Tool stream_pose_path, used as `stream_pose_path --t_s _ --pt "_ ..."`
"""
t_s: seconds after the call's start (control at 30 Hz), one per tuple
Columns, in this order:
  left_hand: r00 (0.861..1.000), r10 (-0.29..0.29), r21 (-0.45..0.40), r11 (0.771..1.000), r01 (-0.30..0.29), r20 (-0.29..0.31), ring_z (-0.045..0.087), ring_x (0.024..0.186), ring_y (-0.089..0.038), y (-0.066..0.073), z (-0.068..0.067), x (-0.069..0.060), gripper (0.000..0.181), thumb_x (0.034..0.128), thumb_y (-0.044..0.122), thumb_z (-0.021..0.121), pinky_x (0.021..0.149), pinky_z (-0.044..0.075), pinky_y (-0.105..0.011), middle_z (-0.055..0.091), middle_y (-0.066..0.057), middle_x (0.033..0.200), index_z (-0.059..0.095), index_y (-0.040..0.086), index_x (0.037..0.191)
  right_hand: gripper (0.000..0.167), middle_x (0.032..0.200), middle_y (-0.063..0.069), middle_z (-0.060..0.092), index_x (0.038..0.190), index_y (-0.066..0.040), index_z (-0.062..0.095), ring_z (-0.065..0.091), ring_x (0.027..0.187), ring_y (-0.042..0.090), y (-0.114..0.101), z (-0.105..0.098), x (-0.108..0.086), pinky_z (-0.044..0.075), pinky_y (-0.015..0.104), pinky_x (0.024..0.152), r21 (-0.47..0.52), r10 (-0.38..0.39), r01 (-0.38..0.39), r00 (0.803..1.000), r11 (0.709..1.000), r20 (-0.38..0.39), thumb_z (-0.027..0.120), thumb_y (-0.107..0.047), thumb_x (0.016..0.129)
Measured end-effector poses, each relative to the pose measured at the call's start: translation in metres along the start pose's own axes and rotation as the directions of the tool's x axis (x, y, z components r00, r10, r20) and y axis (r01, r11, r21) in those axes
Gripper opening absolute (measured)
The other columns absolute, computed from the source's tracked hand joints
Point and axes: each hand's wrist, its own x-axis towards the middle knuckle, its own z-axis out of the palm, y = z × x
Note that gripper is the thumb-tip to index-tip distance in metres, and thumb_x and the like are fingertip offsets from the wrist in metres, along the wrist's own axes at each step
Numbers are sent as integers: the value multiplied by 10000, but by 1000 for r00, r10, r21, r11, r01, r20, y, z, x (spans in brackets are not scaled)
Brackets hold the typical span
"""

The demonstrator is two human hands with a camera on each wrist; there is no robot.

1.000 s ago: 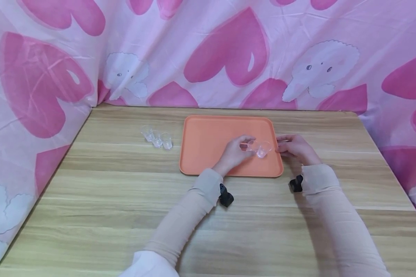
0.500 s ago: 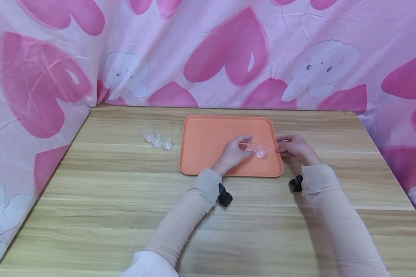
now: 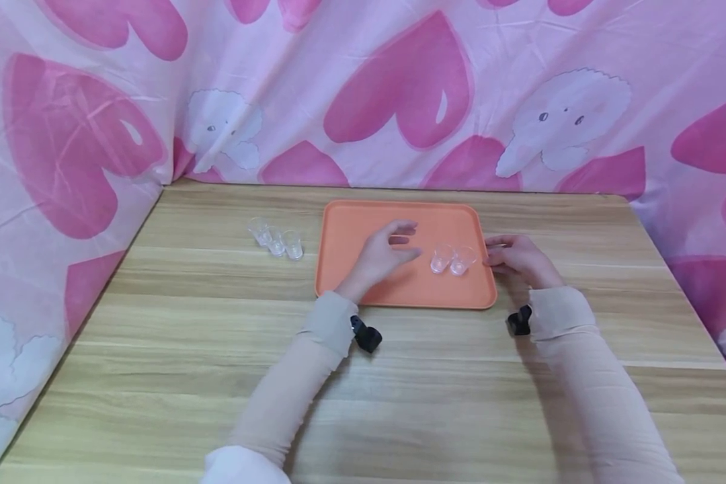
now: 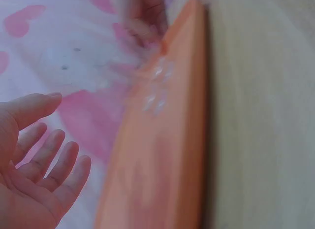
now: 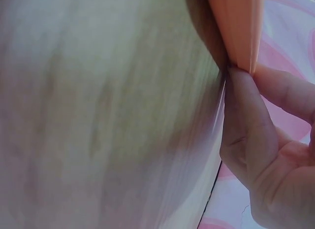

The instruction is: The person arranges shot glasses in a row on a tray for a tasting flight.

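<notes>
The place is a small curtained tabletop booth, of the kind used for recording. Beyond the left hand (image 3: 378, 259) and the right hand (image 3: 523, 261) hangs a pale pink fabric sheet (image 3: 302, 87) printed with deep pink hearts and fluffy white cartoon animals; it also runs down outward of each hand, enclosing three sides of the pale wood-grain table (image 3: 157, 376) beneath them. Just behind each hand, a small black camera (image 3: 367, 336) sits at the wrist. The wider room is hidden, so home or studio cannot be told.
</notes>
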Motion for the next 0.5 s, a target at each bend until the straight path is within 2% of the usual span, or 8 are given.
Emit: stream_pose_path --t_s 0.13,0.27,0.37,0.43,0.5 --pt "999 16 13 1000 -15 -52 569 1211 -247 4 -23 -5 485 864 122 691 982 528 -334 589 -97 1310 537 107 1324 561 1272 185 537 1413 129 310 601 777 -78 0 -1 0 570 158 793 16 14 -14 1000 1000 6 529 -33 922" --pt "992 39 5 999 -39 -118 561 1216 -305 3 -49 -8 465 867 89 677 1010 509 -363 581 -159 1307 542 65 1312 567 1097 21 634 1423 117 304 613 780 -80 0 -3 -1 571 160 794 44 23 -23 1000 999 14 533 -36 927" --pt "984 51 3 999 -52 -168 543 1226 -343 2 -68 -13 461 867 62 669 1019 501 -388 566 -199 1311 535 30 1307 568 931 -108 636 1422 113 307 617 775 -72 0 -3 -2 573 160 785 56 27 -27 1000 998 17 537 -37 925" --pt "977 54 14 999 -52 -204 543 1223 -340 2 -80 -17 457 867 58 669 1022 497 -394 565 -198 1311 535 26 1303 571 901 -134 625 1424 116 301 616 777 -68 -1 -2 -2 573 161 789 57 26 -27 999 998 19 535 -31 924" --pt "971 30 17 999 -27 -238 545 1223 -315 0 -91 -22 453 871 74 668 1011 504 -389 566 -177 1317 540 55 1305 573 938 -106 638 1425 112 302 616 780 -66 -1 -2 -2 573 165 796 50 28 -28 999 998 18 538 -32 923"
